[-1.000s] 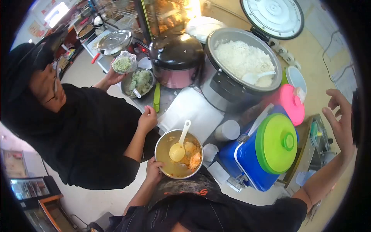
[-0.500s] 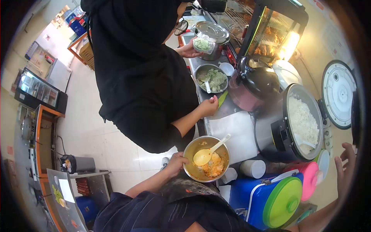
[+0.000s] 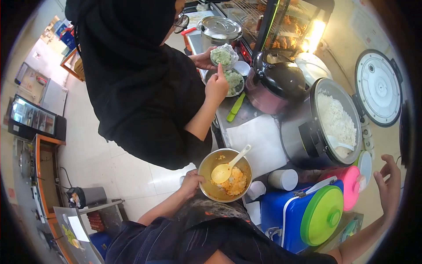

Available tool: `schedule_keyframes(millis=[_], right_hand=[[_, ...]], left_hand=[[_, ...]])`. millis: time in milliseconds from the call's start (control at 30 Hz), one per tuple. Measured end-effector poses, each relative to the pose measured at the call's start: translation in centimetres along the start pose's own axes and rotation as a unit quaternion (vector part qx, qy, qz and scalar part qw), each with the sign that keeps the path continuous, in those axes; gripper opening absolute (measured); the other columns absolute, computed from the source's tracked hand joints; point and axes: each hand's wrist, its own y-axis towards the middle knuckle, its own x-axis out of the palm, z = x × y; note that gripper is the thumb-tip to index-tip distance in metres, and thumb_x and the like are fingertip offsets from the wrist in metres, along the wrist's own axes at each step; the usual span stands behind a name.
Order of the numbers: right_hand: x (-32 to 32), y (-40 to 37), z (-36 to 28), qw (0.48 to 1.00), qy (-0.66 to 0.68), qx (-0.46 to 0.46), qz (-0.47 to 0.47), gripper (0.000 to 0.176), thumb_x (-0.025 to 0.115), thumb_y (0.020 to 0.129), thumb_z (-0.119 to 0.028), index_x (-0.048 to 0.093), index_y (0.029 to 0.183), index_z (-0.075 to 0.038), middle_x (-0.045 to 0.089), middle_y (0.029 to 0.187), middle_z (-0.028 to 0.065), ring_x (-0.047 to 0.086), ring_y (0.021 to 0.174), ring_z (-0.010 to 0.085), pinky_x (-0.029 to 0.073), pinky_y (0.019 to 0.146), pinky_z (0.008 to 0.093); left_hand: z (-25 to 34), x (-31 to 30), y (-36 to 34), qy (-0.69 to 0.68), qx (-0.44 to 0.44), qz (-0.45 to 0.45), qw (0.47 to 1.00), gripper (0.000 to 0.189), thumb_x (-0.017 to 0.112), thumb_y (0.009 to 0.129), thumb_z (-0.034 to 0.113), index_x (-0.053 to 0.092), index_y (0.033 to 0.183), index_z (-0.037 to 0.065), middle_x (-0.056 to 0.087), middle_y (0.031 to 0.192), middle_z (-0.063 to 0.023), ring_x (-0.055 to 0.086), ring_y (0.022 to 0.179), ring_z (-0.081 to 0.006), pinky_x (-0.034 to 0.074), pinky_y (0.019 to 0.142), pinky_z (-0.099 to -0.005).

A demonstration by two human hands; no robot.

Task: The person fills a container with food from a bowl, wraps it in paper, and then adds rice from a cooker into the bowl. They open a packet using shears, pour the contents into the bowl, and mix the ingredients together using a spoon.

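Observation:
My left hand (image 3: 191,183) grips the left rim of a metal bowl (image 3: 206,190). Orange-coloured rice (image 3: 235,181) lies in the bowl, with a cream slotted spoon (image 3: 222,173) resting on it, its handle leaning over the upper right rim. Off to the right, my right hand (image 3: 388,185) is raised with its fingers apart and nothing in them. It is nearest to a pink lid (image 3: 350,190) and the open rice cooker (image 3: 303,127), which holds white rice (image 3: 336,121) and a white paddle (image 3: 342,144).
A person in black (image 3: 132,88) stands at the counter, holding a small container of green food (image 3: 221,56). A pot (image 3: 221,27), a pink cooker (image 3: 268,90), a green utensil (image 3: 236,108), white paper (image 3: 259,143) and a blue cooler (image 3: 277,211) with a green lid (image 3: 322,215) are nearby.
The view has shifted slightly. The person in black has moved the free hand up to the small container, a finger touching its green food. My left hand still holds the bowl; my right hand stays raised.

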Motion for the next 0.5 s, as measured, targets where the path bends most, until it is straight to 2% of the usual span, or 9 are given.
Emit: schedule_keyframes(millis=[467, 500], right_hand=[[0.5, 0.4, 0.2, 1.0, -0.001, 0.005, 0.013, 0.052, 0.07, 0.074, -0.004, 0.057, 0.124, -0.009, 0.054, 0.09, 0.0014, 0.052, 0.082, 0.0123, 0.041, 0.072, 0.0282], [0.3, 0.8, 0.0, 1.0, 0.004, 0.011, -0.008, 0.051, 0.072, 0.074, -0.005, 0.057, 0.123, -0.009, 0.054, 0.089, 0.0018, 0.052, 0.081, 0.0126, 0.042, 0.071, 0.0287]], left_hand=[[-0.3, 1.2, 1.4, 0.011, 0.005, 0.003, 1.0, 0.023, 0.059, 0.066, -0.006, 0.064, 0.087, 0.0, 0.064, 0.07, -0.0047, 0.052, 0.048, -0.0082, 0.034, 0.042, -0.0203], [0.2, 1.6, 1.0, 0.007, 0.007, 0.015, 1.0, 0.024, 0.058, 0.065, -0.007, 0.064, 0.087, 0.0, 0.065, 0.071, -0.0054, 0.052, 0.048, -0.0085, 0.035, 0.042, -0.0205]])
